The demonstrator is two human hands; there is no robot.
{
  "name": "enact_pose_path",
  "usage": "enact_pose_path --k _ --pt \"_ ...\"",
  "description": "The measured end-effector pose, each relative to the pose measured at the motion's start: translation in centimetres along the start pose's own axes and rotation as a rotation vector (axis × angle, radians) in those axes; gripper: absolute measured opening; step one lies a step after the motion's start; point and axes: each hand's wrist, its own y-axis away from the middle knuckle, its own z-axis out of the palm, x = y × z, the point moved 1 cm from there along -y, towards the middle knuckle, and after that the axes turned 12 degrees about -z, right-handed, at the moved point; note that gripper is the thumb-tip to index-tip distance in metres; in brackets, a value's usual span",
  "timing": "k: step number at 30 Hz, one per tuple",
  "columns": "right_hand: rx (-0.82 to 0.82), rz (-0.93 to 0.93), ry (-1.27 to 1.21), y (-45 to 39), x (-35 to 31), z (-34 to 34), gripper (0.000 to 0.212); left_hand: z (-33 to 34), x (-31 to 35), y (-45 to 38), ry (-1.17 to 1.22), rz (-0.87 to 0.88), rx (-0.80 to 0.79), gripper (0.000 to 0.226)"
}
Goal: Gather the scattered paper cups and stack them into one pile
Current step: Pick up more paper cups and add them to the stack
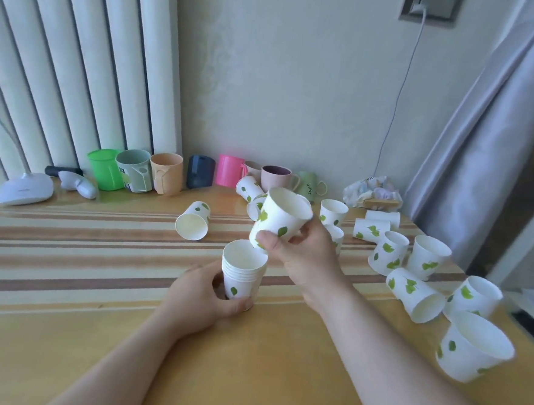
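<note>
A stack of several white paper cups with green leaves point(242, 271) stands upright at the table's middle, and my left hand point(202, 296) grips it near the base. My right hand point(306, 252) holds a single paper cup point(281, 220) tilted, its bottom at the rim of the stack. One loose cup point(193, 221) lies on its side further back left. Several more cups lie or stand scattered at the right, among them a lying cup point(415, 295) and a near cup point(473, 348).
A row of coloured plastic mugs, such as the green mug point(105, 169) and the pink mug point(229, 174), lines the back wall. A white lamp base point(25, 188) sits back left. A crumpled wrapper point(372, 190) lies back right, beside a grey curtain point(485, 138).
</note>
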Motion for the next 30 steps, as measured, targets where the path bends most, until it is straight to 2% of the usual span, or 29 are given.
enact_pose_path --k 5,8,11,15,17,19,21,22,24,26,28,30 --pt "-0.123 0.057 0.125 0.6 0.1 3.3 0.067 0.1 -0.1 -0.2 0.029 0.011 -0.003 0.047" --pt "-0.186 0.114 0.101 1.3 1.2 3.2 0.064 0.0 -0.1 -0.3 0.026 0.013 0.013 0.048" --pt "-0.188 0.120 0.112 2.2 2.2 2.2 0.072 0.0 -0.1 -0.2 0.032 0.019 0.012 0.048" --pt "-0.323 0.107 0.172 2.9 3.2 -1.1 0.086 0.0 -0.3 -0.3 0.015 0.017 0.019 0.049" --pt "-0.167 0.094 0.245 1.8 3.7 -3.8 0.072 0.0 -0.3 -0.3 0.015 0.012 0.014 0.047" --pt "0.119 0.074 0.396 -0.6 4.6 -6.7 0.054 0.1 -0.2 -0.4 0.016 0.008 0.004 0.046" --pt "0.269 0.092 0.605 -3.0 5.5 -8.9 0.054 0.1 -0.2 -0.4 0.007 0.003 0.000 0.047" --pt "0.242 0.125 0.722 -4.0 6.2 -9.6 0.064 0.1 -0.1 -0.4 0.002 0.003 0.001 0.048" --pt "0.030 0.230 0.900 -5.4 7.4 -10.5 0.093 0.0 -0.2 -0.3 0.002 0.005 0.001 0.049" --pt "-0.178 0.290 0.938 -6.2 7.8 -10.6 0.105 -0.1 -0.2 -0.4 0.002 0.009 0.001 0.049" --pt "-0.299 0.251 0.967 -6.5 8.2 -10.7 0.098 -0.1 -0.1 -0.4 -0.002 0.009 0.001 0.047" --pt "-0.286 0.180 1.013 -6.4 8.4 -10.7 0.078 -0.1 -0.1 -0.4 -0.016 0.008 0.005 0.048"
